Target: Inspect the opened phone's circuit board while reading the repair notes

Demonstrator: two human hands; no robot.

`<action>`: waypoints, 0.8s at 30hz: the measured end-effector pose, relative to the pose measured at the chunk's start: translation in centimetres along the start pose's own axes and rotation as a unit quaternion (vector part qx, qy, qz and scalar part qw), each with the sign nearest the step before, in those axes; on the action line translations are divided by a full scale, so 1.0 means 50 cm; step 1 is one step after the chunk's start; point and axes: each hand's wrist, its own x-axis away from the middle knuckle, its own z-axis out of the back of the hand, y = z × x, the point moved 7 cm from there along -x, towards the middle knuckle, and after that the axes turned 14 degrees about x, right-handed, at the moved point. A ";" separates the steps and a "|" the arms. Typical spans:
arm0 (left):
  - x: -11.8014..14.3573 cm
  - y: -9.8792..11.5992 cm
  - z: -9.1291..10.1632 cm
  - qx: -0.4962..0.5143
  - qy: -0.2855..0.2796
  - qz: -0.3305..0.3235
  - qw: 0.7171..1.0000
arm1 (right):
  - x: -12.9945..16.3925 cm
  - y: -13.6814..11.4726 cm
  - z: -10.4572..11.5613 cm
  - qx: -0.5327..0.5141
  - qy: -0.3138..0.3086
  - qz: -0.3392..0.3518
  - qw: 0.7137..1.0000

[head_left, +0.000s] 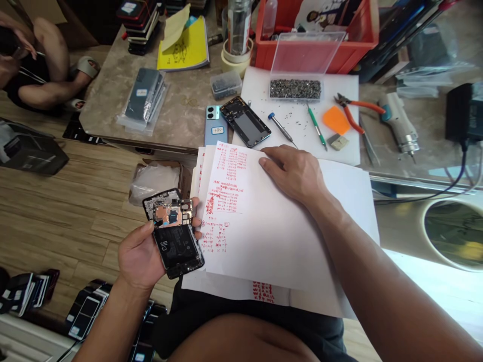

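My left hand [141, 254] is closed around an opened smartphone [177, 249] with its black battery showing. A loose circuit board [173, 213] with copper-coloured patches lies across the phone's upper part, under my fingers and thumb. My right hand [292, 171] rests flat on a stack of white paper sheets [279, 236], fingers stretched out towards the left. Red handwriting covers the left side of the top sheet. The stack lies over my lap against the table edge. Just beyond it, a phone back housing [247, 120] and a blue phone [216, 125] lie on the table.
On a white mat [260, 85] are a screw box [296, 89], a blue-capped screwdriver [281, 129], a green screwdriver [316, 125] and orange pliers [352, 113]. An electric screwdriver [402, 120] lies right. A red bin [350, 45] stands behind. Another person [49, 65] sits at the far left.
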 end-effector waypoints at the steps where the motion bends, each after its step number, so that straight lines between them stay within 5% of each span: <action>1: 0.000 0.000 0.000 0.001 -0.002 0.001 1.000 | 0.000 0.000 0.000 0.000 0.001 0.001 1.000; 24: 0.005 0.006 0.021 0.012 0.014 0.018 1.000 | 0.001 0.000 0.001 -0.011 0.004 0.002 1.000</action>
